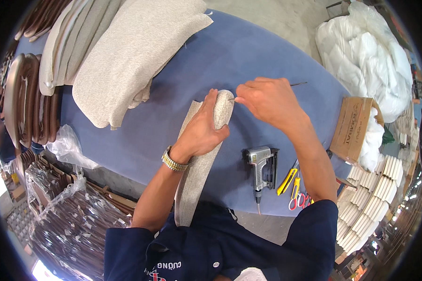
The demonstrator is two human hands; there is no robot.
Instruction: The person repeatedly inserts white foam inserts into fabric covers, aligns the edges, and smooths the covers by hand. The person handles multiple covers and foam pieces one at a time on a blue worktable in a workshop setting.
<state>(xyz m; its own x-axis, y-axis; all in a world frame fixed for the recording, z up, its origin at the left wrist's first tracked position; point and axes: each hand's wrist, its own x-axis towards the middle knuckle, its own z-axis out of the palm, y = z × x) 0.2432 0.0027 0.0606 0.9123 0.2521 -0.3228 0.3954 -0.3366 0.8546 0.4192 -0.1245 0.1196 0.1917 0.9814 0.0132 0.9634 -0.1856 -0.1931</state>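
Observation:
A long, narrow padded piece [224,112] covered in beige-grey fabric slants across the blue tabletop, its near end by my body. My left hand [202,131], with a watch on the wrist, grips it near the rounded far end, thumb on one side and fingers on the other. My right hand [271,100] is closed round a thin pointed metal tool [299,84], like an awl. The tool's tip meets the fabric at the piece's rounded end, and its other end sticks out past my fist. The fist hides its middle.
A silver staple gun [260,164] lies right of the piece, beside a yellow utility knife [287,181] and red-handled scissors [296,201]. Beige fabric [131,51] is heaped at the far left. A cardboard box [352,129] with white stuffing stands at the table's right edge.

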